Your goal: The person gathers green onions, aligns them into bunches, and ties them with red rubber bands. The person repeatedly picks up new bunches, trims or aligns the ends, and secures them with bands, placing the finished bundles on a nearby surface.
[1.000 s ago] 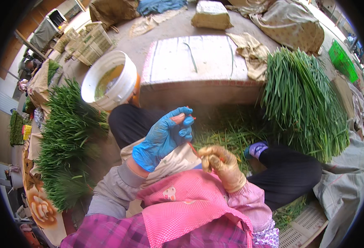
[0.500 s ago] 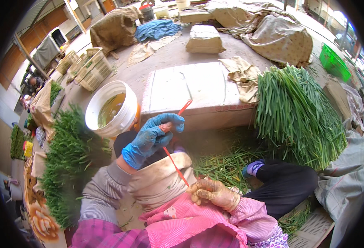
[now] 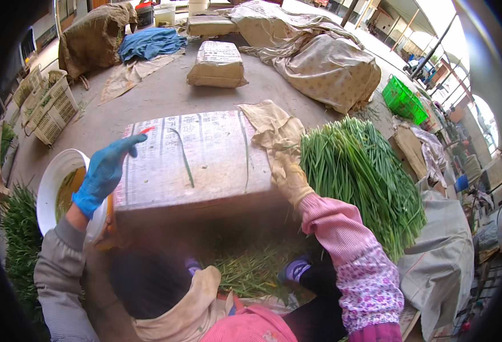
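Note:
My left hand (image 3: 104,171), in a blue glove, is closed on a thin red tie (image 3: 147,130) at the left end of a pale printed box (image 3: 205,165). My right hand (image 3: 291,176), in a beige rubber glove, reaches onto a crumpled beige cloth (image 3: 271,122) at the box's right end; its fingers blend with the cloth. Two loose green blades lie on the box. A tall pile of long green leaves (image 3: 359,188) stands right of it, and a white bucket (image 3: 50,194) of murky yellowish liquid stands left, partly behind my left hand.
More greens (image 3: 22,251) at left, plastic crates (image 3: 51,114), a wrapped bundle (image 3: 217,68), blue cloth (image 3: 148,43), covered heaps (image 3: 328,71), a green basket (image 3: 405,100), a grey sheet (image 3: 433,268) at right, and leaf scraps (image 3: 251,268) between my feet.
My hands have moved apart and forward from my lap, the left carrying the red tie toward the box's left end, the right reaching to the cloth. The view has shifted rightward.

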The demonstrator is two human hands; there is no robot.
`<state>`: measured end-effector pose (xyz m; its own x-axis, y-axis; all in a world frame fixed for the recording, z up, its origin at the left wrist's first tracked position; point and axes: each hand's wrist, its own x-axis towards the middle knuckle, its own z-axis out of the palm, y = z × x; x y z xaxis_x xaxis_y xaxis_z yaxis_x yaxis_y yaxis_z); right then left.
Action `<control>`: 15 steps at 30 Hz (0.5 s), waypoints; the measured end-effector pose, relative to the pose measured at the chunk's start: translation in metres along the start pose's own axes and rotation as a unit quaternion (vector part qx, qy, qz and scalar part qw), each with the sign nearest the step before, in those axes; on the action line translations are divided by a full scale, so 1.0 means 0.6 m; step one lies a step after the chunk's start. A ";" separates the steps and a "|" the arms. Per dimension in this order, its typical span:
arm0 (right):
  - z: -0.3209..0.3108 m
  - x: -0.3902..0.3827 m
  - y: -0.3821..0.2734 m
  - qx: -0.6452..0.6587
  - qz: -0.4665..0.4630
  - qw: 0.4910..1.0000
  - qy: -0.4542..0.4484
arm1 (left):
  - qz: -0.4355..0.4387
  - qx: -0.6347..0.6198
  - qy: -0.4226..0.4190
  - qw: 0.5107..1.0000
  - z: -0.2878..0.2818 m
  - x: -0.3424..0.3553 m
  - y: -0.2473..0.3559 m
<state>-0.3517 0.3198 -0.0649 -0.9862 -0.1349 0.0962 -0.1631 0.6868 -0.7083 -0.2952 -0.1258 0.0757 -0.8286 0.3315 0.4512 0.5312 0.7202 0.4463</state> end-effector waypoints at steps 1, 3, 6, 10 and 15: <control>-0.006 0.048 0.027 -0.156 -0.027 0.986 0.052 | -0.036 -0.022 0.004 0.999 0.008 -0.015 0.004; 0.005 0.127 0.065 -0.295 0.061 0.945 0.126 | -0.101 -0.100 -0.002 0.990 0.025 -0.053 0.009; 0.007 0.221 0.093 -0.292 0.187 0.935 0.075 | -0.177 -0.110 -0.047 0.977 0.029 -0.115 0.001; -0.007 0.306 0.066 -0.412 0.151 0.898 0.009 | -0.254 -0.173 0.021 0.951 0.045 -0.185 -0.014; 0.000 0.356 -0.085 0.314 -0.068 0.941 0.108 | -0.221 -0.069 0.192 0.954 -0.002 -0.231 -0.047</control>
<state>-0.5543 0.2563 -0.0081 -0.9514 0.0033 0.3079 -0.3058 0.1062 -0.9462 -0.1951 -0.1926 0.0016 -0.8652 -0.2519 0.4335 0.1854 0.6426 0.7434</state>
